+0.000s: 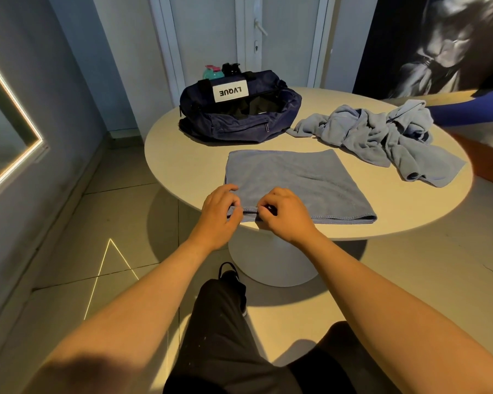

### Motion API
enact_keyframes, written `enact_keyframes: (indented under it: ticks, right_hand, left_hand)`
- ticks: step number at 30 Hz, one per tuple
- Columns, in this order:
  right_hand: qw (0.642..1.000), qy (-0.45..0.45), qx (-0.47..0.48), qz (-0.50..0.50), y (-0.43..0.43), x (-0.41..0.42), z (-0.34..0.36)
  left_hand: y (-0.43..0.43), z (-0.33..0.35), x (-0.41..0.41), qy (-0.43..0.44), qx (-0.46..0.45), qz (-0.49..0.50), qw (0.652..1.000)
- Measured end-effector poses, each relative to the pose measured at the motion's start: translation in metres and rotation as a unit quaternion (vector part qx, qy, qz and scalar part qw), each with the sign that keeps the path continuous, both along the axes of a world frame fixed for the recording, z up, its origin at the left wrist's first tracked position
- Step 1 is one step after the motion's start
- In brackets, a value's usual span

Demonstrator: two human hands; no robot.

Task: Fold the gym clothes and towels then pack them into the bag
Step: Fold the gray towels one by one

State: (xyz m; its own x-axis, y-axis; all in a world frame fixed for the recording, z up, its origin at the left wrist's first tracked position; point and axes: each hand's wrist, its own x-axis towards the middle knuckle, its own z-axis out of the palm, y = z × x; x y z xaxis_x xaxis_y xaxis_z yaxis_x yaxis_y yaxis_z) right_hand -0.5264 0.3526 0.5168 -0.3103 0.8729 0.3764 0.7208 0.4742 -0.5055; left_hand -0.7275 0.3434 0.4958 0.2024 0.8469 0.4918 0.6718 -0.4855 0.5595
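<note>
Inside, the open bag (239, 123) holds dark items (258, 105).

Warm, low light rakes the tabletop (410, 211) from the right of the frame, casting its shadow on the floor tiles (120, 177) at centre left. A glowing strip (15, 103) edges the mirror (0, 132) at far left, repeated as thin lines on the floor. The upper frame is dim and bluish. Wide-angle distortion bends the edges; stitching on the towel (291, 177) reads sharp.
</note>
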Motion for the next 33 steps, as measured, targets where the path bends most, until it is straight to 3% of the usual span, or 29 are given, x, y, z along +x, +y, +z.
enact_keyframes:
  ticks: [7,11,13,15,17,19,22,24,27,33]
  right_hand:
    - [1.0,-0.001,-0.018,0.004,0.0,-0.001,0.001]
    - [0.996,0.043,0.028,-0.075,-0.008,0.007,0.001]
    - [0.986,0.008,0.069,-0.152,-0.009,0.022,0.004]
    - [0.97,-0.041,0.06,-0.231,-0.01,0.046,0.005]
    - [0.96,-0.077,0.019,-0.27,-0.012,0.07,0.003]
    - [0.967,-0.058,-0.002,-0.246,-0.016,0.088,-0.002]
    - [0.979,0.021,-0.004,-0.204,-0.023,0.098,0.002]
    - [0.97,0.005,0.005,-0.242,-0.024,0.103,0.005]
    - [0.947,-0.055,-0.021,-0.316,-0.025,0.117,0.003]
    - [0.942,-0.021,0.006,-0.334,-0.029,0.129,-0.008]
  left_hand:
    - [0.001,0.012,0.003,0.077,-0.092,0.036,0.992]
    - [0.006,0.028,0.034,0.127,-0.032,0.124,0.984]
    - [0.011,0.036,0.058,0.1,-0.015,0.066,0.993]
    - [0.014,0.036,0.077,0.078,-0.087,-0.022,0.993]
    - [0.019,0.033,0.086,0.13,-0.166,-0.047,0.976]
    - [0.024,0.031,0.091,0.189,-0.185,-0.016,0.964]
    - [0.027,0.043,0.112,0.201,-0.146,0.037,0.968]
    - [0.029,0.048,0.136,0.18,-0.11,-0.018,0.977]
    - [0.026,0.042,0.159,0.152,-0.151,-0.134,0.968]
    - [0.028,0.019,0.16,0.101,-0.082,-0.145,0.981]
